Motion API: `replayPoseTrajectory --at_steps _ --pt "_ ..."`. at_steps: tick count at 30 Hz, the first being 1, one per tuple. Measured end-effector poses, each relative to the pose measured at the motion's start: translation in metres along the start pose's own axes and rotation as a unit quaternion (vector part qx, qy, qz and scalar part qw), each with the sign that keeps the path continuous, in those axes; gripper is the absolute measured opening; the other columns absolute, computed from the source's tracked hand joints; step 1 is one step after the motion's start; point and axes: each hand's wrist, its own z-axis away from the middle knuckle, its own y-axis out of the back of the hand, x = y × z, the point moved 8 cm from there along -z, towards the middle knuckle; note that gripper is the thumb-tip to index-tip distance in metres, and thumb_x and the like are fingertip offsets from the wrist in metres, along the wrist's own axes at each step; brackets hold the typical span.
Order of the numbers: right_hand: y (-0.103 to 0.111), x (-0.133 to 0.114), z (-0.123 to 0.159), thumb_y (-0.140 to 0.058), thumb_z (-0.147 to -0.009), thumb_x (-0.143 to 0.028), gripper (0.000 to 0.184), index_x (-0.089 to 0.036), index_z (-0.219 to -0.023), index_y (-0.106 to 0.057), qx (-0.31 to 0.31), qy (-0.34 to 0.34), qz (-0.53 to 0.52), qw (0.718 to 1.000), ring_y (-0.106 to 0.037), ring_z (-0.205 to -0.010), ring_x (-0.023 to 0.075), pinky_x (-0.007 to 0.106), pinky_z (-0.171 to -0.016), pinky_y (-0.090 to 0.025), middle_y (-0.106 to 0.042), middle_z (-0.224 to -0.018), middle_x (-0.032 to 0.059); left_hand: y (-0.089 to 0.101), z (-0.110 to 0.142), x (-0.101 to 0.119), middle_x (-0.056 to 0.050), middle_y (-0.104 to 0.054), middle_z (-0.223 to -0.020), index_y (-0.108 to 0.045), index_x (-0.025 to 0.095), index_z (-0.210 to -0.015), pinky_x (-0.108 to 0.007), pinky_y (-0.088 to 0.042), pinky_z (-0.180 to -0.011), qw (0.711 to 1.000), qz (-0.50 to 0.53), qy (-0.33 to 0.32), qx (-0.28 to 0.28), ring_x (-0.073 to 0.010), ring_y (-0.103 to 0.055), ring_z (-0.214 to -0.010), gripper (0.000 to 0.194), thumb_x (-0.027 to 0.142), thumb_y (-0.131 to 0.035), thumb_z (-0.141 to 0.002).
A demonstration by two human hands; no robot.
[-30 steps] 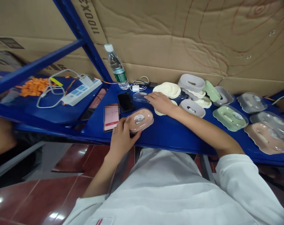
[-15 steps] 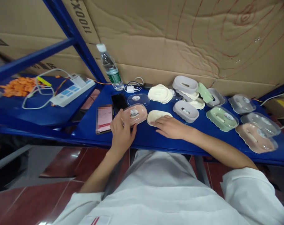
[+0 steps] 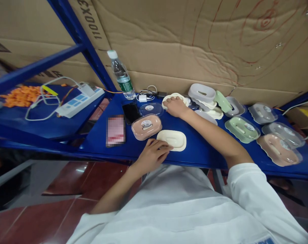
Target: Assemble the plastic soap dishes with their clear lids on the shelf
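Note:
My left hand (image 3: 152, 154) lies at the near edge of the blue shelf (image 3: 199, 154), fingers stretched onto the left end of a cream soap-dish tray (image 3: 174, 139). Just behind it sits a pink soap dish (image 3: 146, 126) under a clear lid, with no hand on it. My right hand (image 3: 175, 106) reaches to the back and rests palm down on a stack of cream trays (image 3: 169, 97), fingers curved over it. A clear lid (image 3: 151, 109) lies between the stack and the pink dish.
Grey, green and pink dishes (image 3: 241, 128) and clear lids spread along the right of the shelf. A phone (image 3: 115, 130) and a dark phone (image 3: 130, 113) lie at the left. A water bottle (image 3: 121, 76), a charger and a power strip (image 3: 79, 100) stand behind. Cardboard backs the shelf.
My left hand has let go of the pink dish and moved right onto the cream tray. My right hand left that tray and reached back to the cream stack.

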Motion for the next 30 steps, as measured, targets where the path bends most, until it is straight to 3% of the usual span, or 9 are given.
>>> replayPoseTrajectory --at_steps 3,9,15,21,23,26,30 --pt "-0.003 0.003 0.009 -0.056 -0.105 -0.023 0.037 -0.008 -0.138 -0.066 0.002 -0.004 0.007 1.0 -0.059 -0.132 0.0399 0.053 -0.108 -0.043 -0.068 -0.142 0.0235 -0.001 0.002 -0.001 -0.004 -0.079 -0.113 -0.076 0.025 -0.12 -0.039 -0.045 -0.095 1.0 0.026 -0.01 -0.005 -0.0187 -0.072 -0.105 0.022 0.017 -0.06 -0.108" --pt "0.006 0.003 0.022 -0.063 -0.103 -0.023 0.038 -0.014 -0.139 -0.069 -0.013 0.021 -0.007 1.0 -0.06 -0.132 0.0379 0.048 -0.106 -0.045 -0.069 -0.142 0.0186 0.003 0.0 0.003 -0.004 -0.079 -0.114 -0.074 0.023 -0.12 -0.04 -0.044 -0.099 0.999 0.033 -0.019 0.011 -0.0198 -0.071 -0.107 0.02 0.015 -0.061 -0.107" --pt "0.028 -0.005 0.05 -0.056 -0.107 -0.024 0.04 -0.014 -0.144 -0.068 0.081 0.042 -0.069 0.993 -0.057 -0.138 0.0369 0.051 -0.113 -0.041 -0.069 -0.146 0.0177 0.005 -0.002 -0.001 -0.005 -0.077 -0.116 -0.075 0.022 -0.113 -0.043 -0.043 -0.1 1.0 0.012 0.002 0.021 -0.0214 -0.069 -0.105 0.012 0.021 -0.064 -0.107" --pt "0.002 -0.025 0.087 -0.057 -0.109 -0.029 0.037 -0.017 -0.141 -0.071 0.049 0.097 -0.145 0.983 -0.064 -0.134 0.032 0.048 -0.114 -0.046 -0.072 -0.142 0.0148 0.003 -0.001 0.0 -0.006 -0.077 -0.116 -0.073 0.021 -0.114 -0.044 -0.043 -0.1 1.0 0.008 -0.008 0.012 -0.0227 -0.07 -0.11 0.012 0.02 -0.063 -0.107" --pt "-0.004 -0.027 0.089 -0.057 -0.109 -0.027 0.037 -0.016 -0.141 -0.071 0.043 0.104 -0.15 0.982 -0.061 -0.141 0.0312 0.048 -0.119 -0.045 -0.068 -0.15 0.0156 0.002 -0.001 -0.001 -0.006 -0.076 -0.117 -0.072 0.022 -0.115 -0.044 -0.043 -0.101 1.0 0.01 -0.006 0.003 -0.0228 -0.07 -0.111 0.013 0.019 -0.062 -0.107" --pt "0.002 -0.023 0.1 -0.054 -0.11 -0.027 0.04 -0.017 -0.146 -0.069 0.072 0.09 -0.128 0.985 -0.046 -0.157 0.0323 0.053 -0.129 -0.036 -0.05 -0.169 0.0158 0.002 -0.001 -0.001 -0.006 -0.076 -0.118 -0.072 0.022 -0.116 -0.044 -0.043 -0.1 1.0 0.017 -0.006 -0.006 -0.0222 -0.07 -0.111 0.013 0.021 -0.062 -0.108" --pt "0.013 0.005 0.146 -0.056 -0.109 -0.038 0.051 -0.017 -0.155 -0.059 0.106 -0.01 -0.074 0.992 -0.035 -0.163 0.0385 0.061 -0.132 -0.028 -0.038 -0.176 0.0185 0.002 -0.002 0.0 -0.006 -0.077 -0.118 -0.072 0.022 -0.114 -0.044 -0.044 -0.102 1.0 0.021 -0.003 -0.004 -0.0216 -0.071 -0.112 0.012 0.023 -0.062 -0.108"
